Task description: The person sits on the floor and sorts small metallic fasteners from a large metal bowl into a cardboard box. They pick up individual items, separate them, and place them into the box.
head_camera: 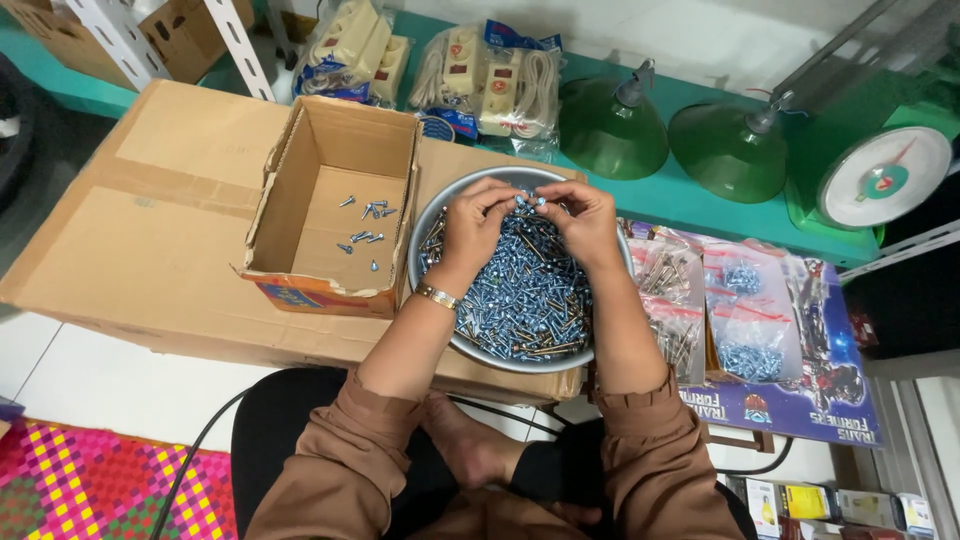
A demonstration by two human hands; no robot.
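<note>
A round metal bowl (pixel 432 222) full of bluish screws (pixel 525 295) rests on a flattened cardboard box. Both hands hover over the far side of the heap. My left hand (pixel 475 225) pinches a few screws between its fingertips. My right hand (pixel 583 222) does the same, its fingers curled on a small cluster of screws. A gold watch sits on my left wrist. To the left stands a small open cardboard box (pixel 290 170) with several loose screws (pixel 365 225) on its bottom.
Clear bags of screws (pixel 745 320) lie to the right on a printed box. Behind are two green lamp shades (pixel 610 125), a green dial scale (pixel 880 180), and packs of extension sockets (pixel 490 75). A large flat carton (pixel 130 230) lies left.
</note>
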